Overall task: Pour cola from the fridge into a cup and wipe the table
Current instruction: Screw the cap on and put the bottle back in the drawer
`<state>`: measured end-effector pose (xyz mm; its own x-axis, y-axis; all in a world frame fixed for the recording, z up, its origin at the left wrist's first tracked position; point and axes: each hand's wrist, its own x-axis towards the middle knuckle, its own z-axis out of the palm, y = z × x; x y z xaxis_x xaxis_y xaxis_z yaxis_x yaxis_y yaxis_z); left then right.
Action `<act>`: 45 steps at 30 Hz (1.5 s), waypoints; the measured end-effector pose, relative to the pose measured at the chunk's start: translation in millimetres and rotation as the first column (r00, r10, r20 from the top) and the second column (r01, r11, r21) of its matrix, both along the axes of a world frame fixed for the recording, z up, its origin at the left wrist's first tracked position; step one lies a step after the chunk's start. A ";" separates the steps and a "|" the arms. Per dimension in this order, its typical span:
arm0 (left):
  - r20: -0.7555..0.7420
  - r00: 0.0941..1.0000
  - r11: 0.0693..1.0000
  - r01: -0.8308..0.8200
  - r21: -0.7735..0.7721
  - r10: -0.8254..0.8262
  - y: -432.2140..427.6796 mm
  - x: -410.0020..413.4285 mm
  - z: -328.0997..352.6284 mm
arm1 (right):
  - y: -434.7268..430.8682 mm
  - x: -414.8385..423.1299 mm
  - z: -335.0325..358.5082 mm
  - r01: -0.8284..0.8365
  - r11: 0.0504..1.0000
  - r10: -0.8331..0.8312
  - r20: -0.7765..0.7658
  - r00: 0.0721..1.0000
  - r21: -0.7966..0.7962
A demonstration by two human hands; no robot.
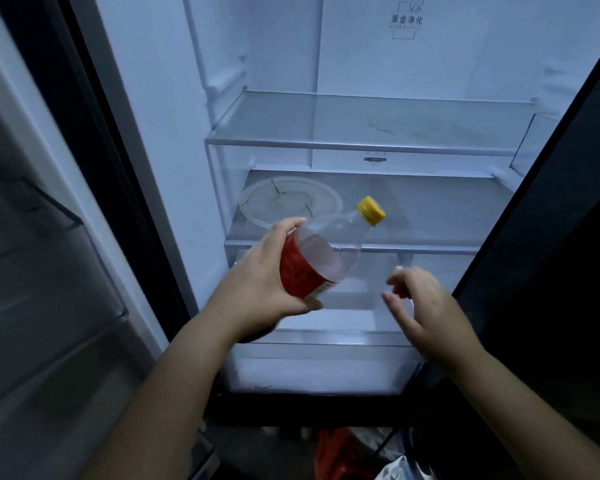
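Observation:
My left hand (260,275) grips a clear plastic bottle (323,258) with a red label and a yellow cap (371,211). The bottle is tilted, cap up and to the right, in front of the open fridge's middle shelf (430,249). Clear liquid fills its lower part. My right hand (420,306) hovers to the right of the bottle, fingers loosely spread and holding nothing. No cup or table is in view.
The fridge stands open, its left door (42,271) swung out with door bins and a dark door edge (551,237) at right. A round clear lid (288,202) lies on the middle shelf. A crisper drawer (319,368) sits below. Red and white bags (347,455) lie on the floor.

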<state>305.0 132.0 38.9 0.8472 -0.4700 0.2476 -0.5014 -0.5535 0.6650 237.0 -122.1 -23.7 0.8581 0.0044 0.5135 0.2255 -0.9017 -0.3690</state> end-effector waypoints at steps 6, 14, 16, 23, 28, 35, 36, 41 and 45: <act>0.097 0.994 0.972 0.019 0.232 -0.043 -9.7 19.5 -2.8 | -5.1 -10.1 -65.1 0.050 0.994 -0.054 -0.043 0.998 -0.094; 0.047 0.987 0.867 0.115 0.485 -0.157 -33.8 50.5 -32.4 | -1.3 -4.9 -82.4 0.171 0.974 -0.128 0.264 0.956 -0.148; 0.015 0.985 0.841 0.138 0.523 -0.171 -39.5 60.3 -43.7 | -2.2 -4.4 -83.9 0.172 0.974 -0.124 0.286 0.950 -0.150; -0.069 0.969 0.735 0.225 0.639 -0.236 -70.8 88.3 -78.6 | -3.6 -3.3 -87.1 0.175 0.974 -0.122 0.317 0.941 -0.146; -0.150 0.956 0.666 0.283 0.691 -0.251 -92.4 111.6 -103.8 | -4.4 -2.2 -88.2 0.185 0.970 -0.128 0.320 0.939 -0.155; -0.208 0.940 0.581 0.332 0.743 -0.271 -112.9 132.8 -128.5 | -5.7 -2.2 -89.0 0.182 0.970 -0.125 0.306 0.944 -0.163; -0.208 0.938 0.570 0.334 0.750 -0.276 -114.6 134.8 -131.9 | -6.1 -2.1 -89.3 0.184 0.970 -0.129 0.303 0.944 -0.161; -0.204 0.935 0.565 0.339 0.752 -0.291 -117.4 133.9 -152.9 | -5.9 -1.3 -88.9 0.183 0.970 -0.129 0.294 0.947 -0.162; -0.176 0.939 0.568 0.321 0.758 -0.296 -116.9 129.6 -165.7 | -6.1 -1.8 -90.6 0.177 0.971 -0.126 0.282 0.951 -0.164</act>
